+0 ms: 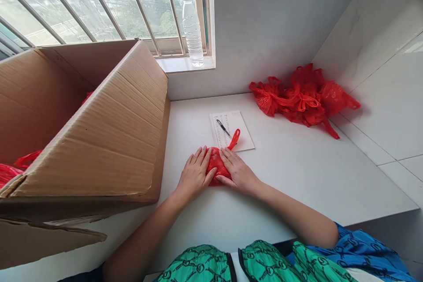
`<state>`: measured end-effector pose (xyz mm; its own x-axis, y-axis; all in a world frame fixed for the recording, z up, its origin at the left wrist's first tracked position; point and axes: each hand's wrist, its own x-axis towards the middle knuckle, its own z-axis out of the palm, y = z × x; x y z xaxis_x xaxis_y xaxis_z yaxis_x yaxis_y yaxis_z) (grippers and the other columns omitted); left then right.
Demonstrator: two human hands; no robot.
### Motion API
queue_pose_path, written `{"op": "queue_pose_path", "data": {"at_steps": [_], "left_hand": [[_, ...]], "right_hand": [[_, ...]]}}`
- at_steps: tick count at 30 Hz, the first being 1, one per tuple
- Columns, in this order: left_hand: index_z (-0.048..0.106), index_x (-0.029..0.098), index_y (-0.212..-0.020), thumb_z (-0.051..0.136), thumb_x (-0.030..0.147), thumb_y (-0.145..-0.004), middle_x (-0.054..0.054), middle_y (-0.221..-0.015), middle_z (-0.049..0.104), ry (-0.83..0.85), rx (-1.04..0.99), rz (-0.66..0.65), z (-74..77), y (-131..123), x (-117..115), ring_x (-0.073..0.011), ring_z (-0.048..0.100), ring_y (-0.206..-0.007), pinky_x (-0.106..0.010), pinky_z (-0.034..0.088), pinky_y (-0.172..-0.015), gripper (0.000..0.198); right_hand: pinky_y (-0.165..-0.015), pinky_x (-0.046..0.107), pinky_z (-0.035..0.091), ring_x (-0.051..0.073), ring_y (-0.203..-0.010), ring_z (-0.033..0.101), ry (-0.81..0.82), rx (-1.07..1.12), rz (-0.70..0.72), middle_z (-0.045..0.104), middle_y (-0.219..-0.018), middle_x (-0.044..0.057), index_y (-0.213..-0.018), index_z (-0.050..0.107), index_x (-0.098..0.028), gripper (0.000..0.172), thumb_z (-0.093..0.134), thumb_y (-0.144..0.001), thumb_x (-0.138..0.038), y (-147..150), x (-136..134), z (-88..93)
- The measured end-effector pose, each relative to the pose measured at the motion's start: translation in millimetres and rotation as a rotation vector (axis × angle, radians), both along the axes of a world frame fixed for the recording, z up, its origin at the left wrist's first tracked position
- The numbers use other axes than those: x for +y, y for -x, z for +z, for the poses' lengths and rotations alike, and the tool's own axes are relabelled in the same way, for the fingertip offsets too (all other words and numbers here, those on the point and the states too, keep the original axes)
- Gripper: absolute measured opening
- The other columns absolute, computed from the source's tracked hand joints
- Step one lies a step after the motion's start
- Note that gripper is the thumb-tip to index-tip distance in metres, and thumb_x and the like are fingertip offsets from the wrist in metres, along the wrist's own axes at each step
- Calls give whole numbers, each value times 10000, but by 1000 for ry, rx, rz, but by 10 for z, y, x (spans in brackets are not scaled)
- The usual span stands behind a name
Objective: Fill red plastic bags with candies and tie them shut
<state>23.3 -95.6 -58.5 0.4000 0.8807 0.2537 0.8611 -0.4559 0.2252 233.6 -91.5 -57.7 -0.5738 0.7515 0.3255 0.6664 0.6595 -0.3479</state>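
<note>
Left hand (194, 174) and right hand (238, 172) flat, fingers open, pressing a folded red plastic bag (216, 166) on the white worktop (291, 176). Bag's loop handle lies over a lined white paper sheet (239, 132) carrying a black pen (223, 128). Crumpled red plastic bags (302, 99) far right; open brown cardboard box (99, 141) left.
</note>
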Motion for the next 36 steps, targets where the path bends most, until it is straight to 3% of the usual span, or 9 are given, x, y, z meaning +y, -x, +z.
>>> {"op": "queue_pose_path", "data": {"at_steps": [7, 12, 16, 20, 24, 27, 30, 32, 36], "left_hand": [[314, 146, -1523, 381, 462, -992, -136, -1560, 346, 26, -10, 20, 2, -19, -9, -307, 306, -1444, -518, 294, -1154, 622], [369, 180, -1494, 418, 447, -983, -126, -1438, 511, 55, -134, -18, 81, 22, 6, -281, 462, -1312, -496, 348, -1100, 579], [439, 198, -1440, 465, 471, -963, -115, -1268, 632, 115, -345, 39, 212, 135, 22, -249, 592, -1129, -411, 460, -963, 551], [683, 208, -1055, 547, 508, -902, -55, -984, 715, 286, -444, 122, 378, 236, 11, -228, 655, -887, -316, 498, -752, 364], [607, 182, -787, 530, 519, -908, 1, -685, 642, 545, -828, 91, 571, 186, -92, -146, 577, -598, -237, 433, -531, 367], [615, 184, -850, 554, 482, -915, 6, -686, 641, 592, -1030, 12, 692, 39, -236, -125, 566, -567, -225, 445, -509, 311], [673, 197, -1029, 537, 408, -944, -55, -910, 717, 607, -1005, -208, 746, -104, -358, -181, 673, -807, -289, 555, -731, 265], [676, 215, -1124, 478, 373, -975, -78, -1055, 717, 582, -931, -313, 734, -143, -392, -203, 674, -946, -325, 553, -846, 294], [710, 226, -1068, 446, 317, -987, -55, -988, 730, 282, -780, -260, 623, -58, -351, -169, 668, -831, -288, 539, -746, 291]], "right_hand": [[-1178, 548, 313, 320, -1467, 268, 4, 7, 3, 336, -1561, 189, -1549, 240, -115, 757, 461, -963, -540, 3, 3, -17], [-1180, 534, 309, 329, -1461, 275, 14, 1, 26, 348, -1549, 208, -1515, 307, -68, 750, 486, -954, -532, -22, 28, -17], [-1130, 554, 360, 322, -1401, 379, -32, 44, 79, 429, -1501, 173, -1492, 365, -149, 673, 528, -942, -502, -73, 27, 118], [-954, 479, 486, 288, -1112, 591, -82, 171, -2, 655, -1195, 123, -1286, 586, -214, 404, 538, -952, -437, -100, -39, 329], [-673, 325, 494, 188, -717, 613, 115, 309, -41, 683, -797, 32, -896, 671, -230, 285, 518, -966, -461, -88, -154, 484], [-650, 290, 498, 185, -787, 625, 315, 412, 34, 683, -926, 33, -1018, 632, -228, 321, 599, -902, -525, -60, -233, 550], [-755, 312, 517, 200, -906, 613, 454, 492, 128, 642, -1052, 41, -1124, 575, -227, 428, 671, -844, -535, -33, -266, 567], [-753, 311, 510, 182, -848, 598, 557, 567, 141, 630, -964, 20, -1053, 569, -220, 352, 646, -870, -510, -27, -256, 556], [-755, 305, 496, 169, -822, 578, 722, 696, 162, 615, -883, 6, -941, 582, -216, 223, 519, -959, -430, -64, -198, 548]]}}
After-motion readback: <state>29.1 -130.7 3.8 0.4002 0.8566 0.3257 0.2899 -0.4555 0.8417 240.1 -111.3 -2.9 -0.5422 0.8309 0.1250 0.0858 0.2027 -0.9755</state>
